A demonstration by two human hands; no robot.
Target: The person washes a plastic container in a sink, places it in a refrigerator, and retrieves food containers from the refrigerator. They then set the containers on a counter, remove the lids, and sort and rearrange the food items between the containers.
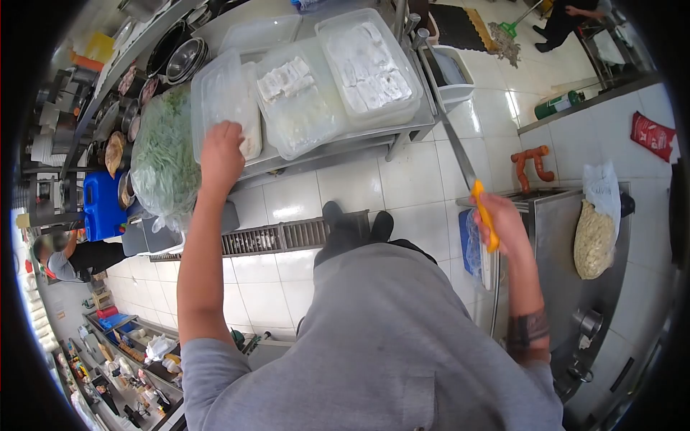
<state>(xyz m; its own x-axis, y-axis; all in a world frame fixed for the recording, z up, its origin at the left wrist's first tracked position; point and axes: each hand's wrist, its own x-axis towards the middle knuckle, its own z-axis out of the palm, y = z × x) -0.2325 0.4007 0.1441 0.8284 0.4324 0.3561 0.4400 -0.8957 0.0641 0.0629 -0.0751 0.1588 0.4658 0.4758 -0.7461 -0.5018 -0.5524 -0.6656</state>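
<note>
My left hand (224, 152) is closed at the near edge of a translucent plastic lid (215, 90), which overlaps a shallow white container (251, 118). In my right hand (505, 224) is a long knife (457, 144) with a yellow handle, its blade pointing away from me. Right of the lid, a translucent tub (305, 126) holds several white blocks at its far end. A second tub (417, 108) is largely filled with similar white wrapped-looking blocks. A big clear bag of leafy greens (167, 151) lies left of my left hand.
The tubs stand on a steel table (424, 118). A floor drain grate (287, 235) runs by my feet. To the right are a steel sink counter (568, 280) and a hanging bag of pale pieces (595, 233). A blue jug (103, 205) stands left. Two people are farther off.
</note>
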